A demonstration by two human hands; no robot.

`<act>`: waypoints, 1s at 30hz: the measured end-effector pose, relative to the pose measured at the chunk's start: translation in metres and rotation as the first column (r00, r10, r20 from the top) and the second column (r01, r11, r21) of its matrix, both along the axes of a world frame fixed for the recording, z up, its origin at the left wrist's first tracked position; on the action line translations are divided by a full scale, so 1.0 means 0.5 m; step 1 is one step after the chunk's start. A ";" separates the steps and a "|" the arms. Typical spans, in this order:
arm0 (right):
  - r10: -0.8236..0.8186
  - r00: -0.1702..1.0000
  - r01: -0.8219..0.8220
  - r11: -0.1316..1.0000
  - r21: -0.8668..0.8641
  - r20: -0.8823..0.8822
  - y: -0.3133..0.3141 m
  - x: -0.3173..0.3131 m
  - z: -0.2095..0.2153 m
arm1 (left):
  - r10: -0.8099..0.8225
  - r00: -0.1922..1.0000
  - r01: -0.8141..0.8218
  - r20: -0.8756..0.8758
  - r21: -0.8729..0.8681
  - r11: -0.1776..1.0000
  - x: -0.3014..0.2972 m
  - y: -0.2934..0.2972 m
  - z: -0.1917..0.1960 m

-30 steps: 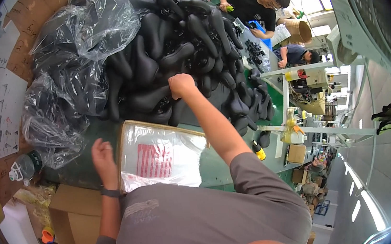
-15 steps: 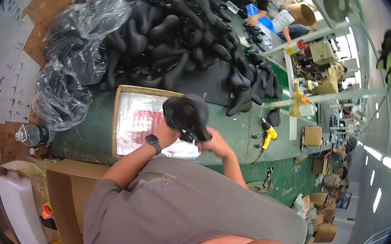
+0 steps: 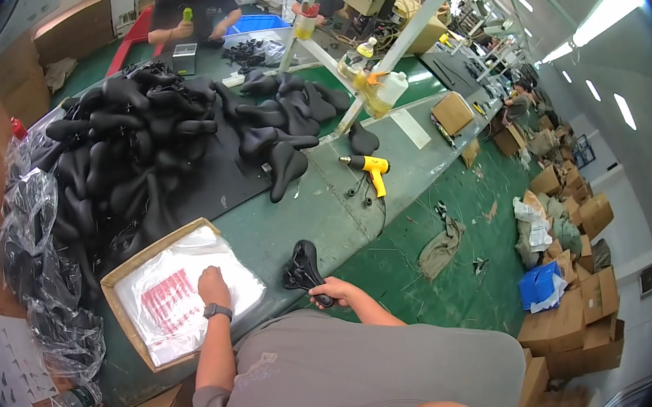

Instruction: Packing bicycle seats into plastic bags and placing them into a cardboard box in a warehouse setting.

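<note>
My right hand (image 3: 334, 291) grips a black bicycle saddle (image 3: 303, 266) by its narrow end, underside up, just over the near edge of the green workbench (image 3: 319, 212). My left hand (image 3: 213, 285), with a dark watch on the wrist, rests on a stack of clear plastic bags (image 3: 191, 287) with red print, lying in a shallow cardboard tray (image 3: 122, 307). A large heap of black saddles (image 3: 151, 151) covers the bench beyond the tray.
A yellow heat gun (image 3: 370, 168) lies on the bench to the right. Crumpled clear plastic (image 3: 43, 260) hangs at the left. Two people work at the far end near a blue bin (image 3: 257, 23). Cardboard boxes (image 3: 572, 320) stand on the green floor at right.
A second ago my right hand reached into the saddle heap; then both hands held a saddle over the tray. Now the right holds it alone by the bench edge, the left is on the bags.
</note>
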State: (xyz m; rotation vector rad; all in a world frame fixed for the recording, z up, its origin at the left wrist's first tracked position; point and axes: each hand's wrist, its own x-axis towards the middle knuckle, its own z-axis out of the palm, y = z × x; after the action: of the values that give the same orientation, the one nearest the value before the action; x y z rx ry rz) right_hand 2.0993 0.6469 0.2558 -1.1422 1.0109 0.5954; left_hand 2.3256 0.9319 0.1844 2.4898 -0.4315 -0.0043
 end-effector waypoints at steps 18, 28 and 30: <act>0.902 0.276 -0.404 0.423 -0.811 0.333 0.177 0.325 -0.002 | 0.544 0.780 -0.620 -0.309 -0.507 0.599 -0.035 0.126 0.074; 0.465 0.826 -0.490 0.872 -0.002 0.318 0.305 0.344 0.154 | -0.018 0.992 0.098 0.127 -0.663 0.742 -0.161 0.225 0.436; 0.282 0.900 -0.378 0.886 0.270 0.332 0.307 0.351 0.188 | 0.195 0.974 -0.206 -0.113 -0.801 0.562 -0.161 0.297 0.472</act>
State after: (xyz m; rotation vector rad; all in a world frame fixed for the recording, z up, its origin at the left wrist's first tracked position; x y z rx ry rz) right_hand 2.2750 0.8006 0.3499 -1.0690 0.4429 0.8152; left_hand 2.2450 1.0804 0.4201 1.5866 -0.0811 0.2266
